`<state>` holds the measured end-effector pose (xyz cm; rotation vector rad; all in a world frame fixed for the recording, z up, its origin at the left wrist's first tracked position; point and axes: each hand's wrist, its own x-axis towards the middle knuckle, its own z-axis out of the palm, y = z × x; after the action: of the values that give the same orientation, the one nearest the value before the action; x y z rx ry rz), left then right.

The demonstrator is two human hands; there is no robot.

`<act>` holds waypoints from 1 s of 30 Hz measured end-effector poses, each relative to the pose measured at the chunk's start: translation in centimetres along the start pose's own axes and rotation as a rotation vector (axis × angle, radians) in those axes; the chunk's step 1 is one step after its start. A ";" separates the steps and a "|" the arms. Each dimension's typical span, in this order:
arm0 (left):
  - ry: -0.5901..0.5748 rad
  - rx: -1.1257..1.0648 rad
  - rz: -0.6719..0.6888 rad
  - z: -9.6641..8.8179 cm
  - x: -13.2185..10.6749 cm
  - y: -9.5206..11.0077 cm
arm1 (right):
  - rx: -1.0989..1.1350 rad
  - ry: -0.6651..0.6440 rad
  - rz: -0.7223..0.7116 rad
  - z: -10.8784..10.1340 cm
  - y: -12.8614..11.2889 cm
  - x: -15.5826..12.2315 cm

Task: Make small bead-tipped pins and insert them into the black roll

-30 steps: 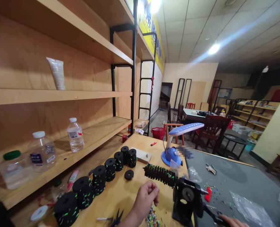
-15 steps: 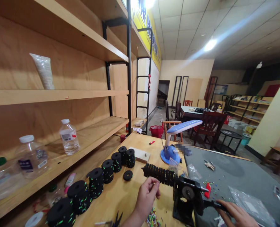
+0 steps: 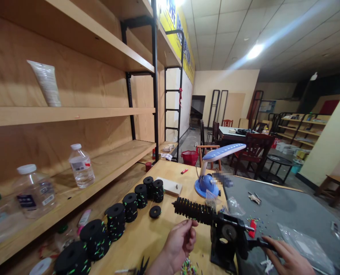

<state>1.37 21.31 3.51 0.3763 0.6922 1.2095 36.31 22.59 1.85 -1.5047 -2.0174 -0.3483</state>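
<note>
A black hand-cranked winder (image 3: 225, 236) stands on the table, its spindle lined with a row of ridged black discs (image 3: 194, 211). My left hand (image 3: 181, 238) is just below the discs with fingers curled and thumb against the forefinger; whatever is in that pinch is too small to make out. On the right, my right hand (image 3: 288, 256) grips the crank handle (image 3: 260, 243). Beneath my left wrist lies a pile of small multicoloured pieces (image 3: 188, 265), partly covered by the arm. Black scissors (image 3: 142, 265) lie left of the wrist.
Several black spools (image 3: 116, 221) with coloured bits line the table's left side, near a single black disc (image 3: 155, 211). A blue desk lamp (image 3: 206, 185) stands behind the winder. Plastic bags (image 3: 304, 244) lie on the grey surface at right. Wooden shelves (image 3: 112, 162) hold bottles.
My left hand has shifted slightly right along the discs, its lower fingers showing more. The right hand and crank handle sit slightly higher. The camera view has moved a little.
</note>
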 end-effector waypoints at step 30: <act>0.099 0.290 0.145 -3.5 0.7 -3.8 | -0.027 -0.041 0.050 1.4 0.7 2.8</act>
<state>1.95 20.37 -1.60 0.6198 0.9430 1.2727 35.99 25.77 2.35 -1.5880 -2.0099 -0.3287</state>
